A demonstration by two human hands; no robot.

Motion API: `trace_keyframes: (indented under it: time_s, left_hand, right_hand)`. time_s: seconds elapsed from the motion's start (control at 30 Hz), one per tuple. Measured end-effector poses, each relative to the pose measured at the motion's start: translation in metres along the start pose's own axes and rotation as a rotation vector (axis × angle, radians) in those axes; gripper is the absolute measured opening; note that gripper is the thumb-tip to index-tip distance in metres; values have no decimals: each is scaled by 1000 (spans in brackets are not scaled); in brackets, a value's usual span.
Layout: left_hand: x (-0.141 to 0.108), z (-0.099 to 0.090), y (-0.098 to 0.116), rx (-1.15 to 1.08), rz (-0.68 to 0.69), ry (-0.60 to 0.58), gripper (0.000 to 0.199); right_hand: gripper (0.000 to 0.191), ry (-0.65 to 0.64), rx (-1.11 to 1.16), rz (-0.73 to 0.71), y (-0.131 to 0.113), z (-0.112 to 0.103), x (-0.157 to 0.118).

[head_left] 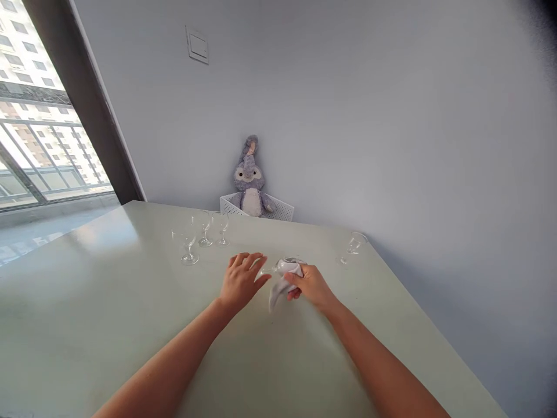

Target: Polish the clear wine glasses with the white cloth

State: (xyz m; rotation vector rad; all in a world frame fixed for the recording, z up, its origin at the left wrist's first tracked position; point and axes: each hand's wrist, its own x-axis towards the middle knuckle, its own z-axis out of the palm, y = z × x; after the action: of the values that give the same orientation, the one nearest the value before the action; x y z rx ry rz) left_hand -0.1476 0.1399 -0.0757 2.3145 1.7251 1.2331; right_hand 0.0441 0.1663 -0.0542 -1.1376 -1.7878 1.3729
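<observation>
Pale table (87,302), plush rabbit (249,180) in white basket (256,208) behind it, stemmed glasses (187,247) standing on top. Right hand (311,287) has fingers closed on cloth (282,290) around tilted glass (287,264), in front of the others. Left hand (241,281) open, fingers spread, just beside its stem.

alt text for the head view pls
A person's right hand grips a grey cloth around a stemmed glass lying sideways, the left hand at its stem. More glasses are on a pale table, before a plush rabbit by a white basket.
</observation>
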Motion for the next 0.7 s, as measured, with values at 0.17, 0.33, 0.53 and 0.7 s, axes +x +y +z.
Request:
trace_keyframes:
  time_s: [0.17, 0.33, 0.53, 0.7]
  left_hand:
    - [-1, 4, -6, 94, 33, -216, 36]
    - [-2, 7, -6, -136, -249, -367, 46]
    - [5, 2, -11, -149, -578, -291, 44]
    - [-1, 3, -1, 37, -351, -311, 29]
  right_hand:
    - [28, -217, 148, -1, -9, -13, -2]
    - [19, -132, -417, -113, -21, -47, -5]
    - [40, 163, -828, -414, -56, -56, -26]
    - [36, 19, -992, -660, -51, -3, -32]
